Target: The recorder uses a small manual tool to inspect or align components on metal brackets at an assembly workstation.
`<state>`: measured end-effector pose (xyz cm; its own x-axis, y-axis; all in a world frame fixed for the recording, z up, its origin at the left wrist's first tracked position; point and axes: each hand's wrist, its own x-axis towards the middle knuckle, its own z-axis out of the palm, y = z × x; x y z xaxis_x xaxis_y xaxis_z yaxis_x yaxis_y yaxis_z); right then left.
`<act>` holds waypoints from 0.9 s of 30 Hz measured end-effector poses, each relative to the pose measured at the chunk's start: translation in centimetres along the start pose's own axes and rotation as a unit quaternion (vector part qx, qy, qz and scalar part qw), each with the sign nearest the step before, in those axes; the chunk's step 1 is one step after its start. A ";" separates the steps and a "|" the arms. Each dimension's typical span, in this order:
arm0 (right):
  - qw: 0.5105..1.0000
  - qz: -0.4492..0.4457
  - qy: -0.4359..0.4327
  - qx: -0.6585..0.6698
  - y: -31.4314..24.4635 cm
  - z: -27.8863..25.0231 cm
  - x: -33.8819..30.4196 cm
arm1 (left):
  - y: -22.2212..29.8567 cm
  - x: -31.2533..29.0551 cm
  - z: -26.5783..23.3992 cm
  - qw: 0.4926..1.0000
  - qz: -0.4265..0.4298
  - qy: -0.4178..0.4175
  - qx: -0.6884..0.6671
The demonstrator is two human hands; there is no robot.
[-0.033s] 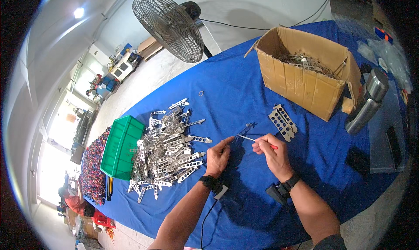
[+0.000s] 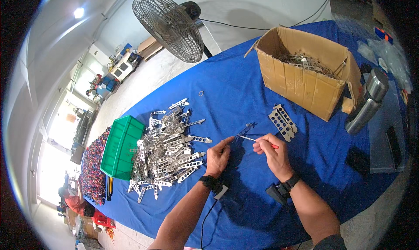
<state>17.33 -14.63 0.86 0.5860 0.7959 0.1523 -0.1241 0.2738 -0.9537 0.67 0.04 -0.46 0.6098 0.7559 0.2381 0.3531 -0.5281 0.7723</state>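
Note:
My left hand (image 2: 218, 158) pinches the near end of a narrow perforated metal strip (image 2: 246, 129) over the blue cloth. In my right hand (image 2: 272, 155) is a slim red-handled tool (image 2: 247, 138) with a thin metal shaft; its exact kind I cannot make out. The shaft's tip points left and meets the strip near my left fingertips, though whether it touches is too small to tell. Just beyond my right hand lie several similar strips (image 2: 283, 122) side by side. To the left of my left hand spreads a large loose heap of perforated metal strips (image 2: 168, 147).
A green plastic bin (image 2: 118, 141) tilts against the heap's left side. At the back right stands an open cardboard box (image 2: 301, 86) of metal parts, beside a steel flask (image 2: 370, 102). A small ring (image 2: 200, 93) lies farther back. A fan (image 2: 170, 27) stands beyond the table.

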 end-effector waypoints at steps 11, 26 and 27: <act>1.000 0.017 -0.017 0.003 0.0 0.2 0.0 | -0.9 -0.1 -0.1 1.000 -0.006 -0.004 -0.029; 0.999 0.030 -0.015 -0.007 0.0 0.2 0.1 | -0.5 -0.3 -0.2 1.000 -0.017 0.001 -0.014; 0.999 0.032 -0.011 0.013 0.2 0.3 0.1 | -0.7 -0.5 -0.3 0.999 -0.034 -0.009 -0.019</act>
<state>17.11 -14.36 0.74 0.5577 0.8244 0.0965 -0.1826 0.2353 -0.9546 -0.04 0.17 -0.94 0.5985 0.7822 0.1731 0.3670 -0.4598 0.8086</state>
